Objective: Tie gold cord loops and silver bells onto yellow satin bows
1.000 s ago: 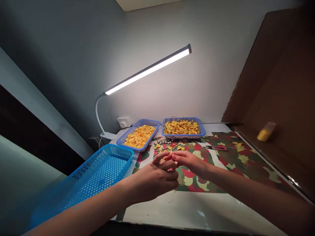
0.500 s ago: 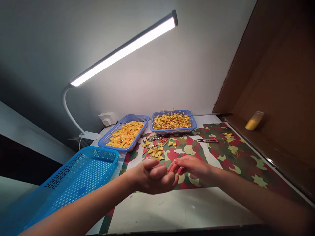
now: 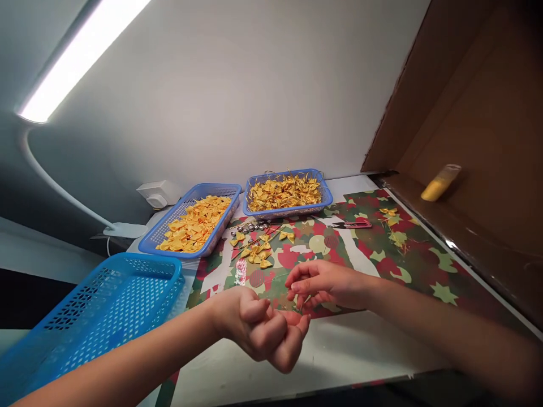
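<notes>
Yellow bows [image 3: 255, 255]: lie in a loose cluster on the camouflage sheet [image 3: 424, 282], just beyond both hands and near round silver beads [image 3: 251, 227]. Left hand [image 3: 265, 330]: palm turned upward, fingers curled inward; cannot tell whether gripping anything. Right hand [image 3: 324, 285]: just beside the left, thumb and fingers bent close together; cannot tell whether pinching something small. Farther back, left basket [image 3: 173, 253] heaped with yellow pieces, right basket [image 3: 288, 212] heaped with bows amid gold cords. Right of the bows, pink-handled snips [image 3: 352, 225]. At far left, turquoise basket [image 3: 127, 308] below a lit lamp [image 3: 80, 56]; nearest the body, pale tabletop [image 3: 339, 345].
</notes>
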`<action>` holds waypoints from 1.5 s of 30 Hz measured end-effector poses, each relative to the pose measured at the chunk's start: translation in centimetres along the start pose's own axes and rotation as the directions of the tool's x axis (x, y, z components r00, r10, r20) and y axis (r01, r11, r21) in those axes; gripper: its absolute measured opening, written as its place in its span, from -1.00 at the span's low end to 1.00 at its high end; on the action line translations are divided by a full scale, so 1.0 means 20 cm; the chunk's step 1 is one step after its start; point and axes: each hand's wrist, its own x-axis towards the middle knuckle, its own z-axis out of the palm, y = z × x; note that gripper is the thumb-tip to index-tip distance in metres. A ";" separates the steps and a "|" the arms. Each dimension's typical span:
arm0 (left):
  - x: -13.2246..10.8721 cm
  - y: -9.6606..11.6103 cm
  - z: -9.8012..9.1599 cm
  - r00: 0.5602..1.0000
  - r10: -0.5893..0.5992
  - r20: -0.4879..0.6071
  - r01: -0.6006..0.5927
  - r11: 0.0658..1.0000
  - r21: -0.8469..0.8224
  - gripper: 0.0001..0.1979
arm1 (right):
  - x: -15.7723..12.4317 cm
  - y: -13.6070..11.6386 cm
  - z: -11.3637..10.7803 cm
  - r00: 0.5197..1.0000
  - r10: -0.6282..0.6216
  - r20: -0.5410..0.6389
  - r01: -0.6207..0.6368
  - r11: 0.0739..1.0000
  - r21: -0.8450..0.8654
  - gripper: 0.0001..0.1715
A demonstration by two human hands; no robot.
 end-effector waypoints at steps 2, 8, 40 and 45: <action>0.00 0.01 0.01 1.000 0.013 0.009 -0.013 0.999 -0.032 -0.80 | 0.01 0.00 0.00 1.000 0.002 -0.018 -0.001 0.999 0.034 -0.56; 0.04 0.00 0.02 0.997 0.022 0.075 -0.010 0.988 -0.157 -0.74 | 0.02 -0.04 0.01 0.969 -0.190 -0.159 0.183 0.981 -0.060 -0.61; 0.19 -0.15 0.45 0.209 -0.253 0.945 0.204 -0.933 -0.295 -0.55 | -0.08 -0.29 -0.24 0.612 -0.783 -0.113 0.576 0.539 -0.615 -0.88; 0.16 -0.02 0.55 0.032 -0.287 0.957 0.112 -0.951 -0.288 -0.60 | -0.05 -0.18 -0.33 0.542 -0.806 -0.237 0.548 0.553 -0.628 -0.83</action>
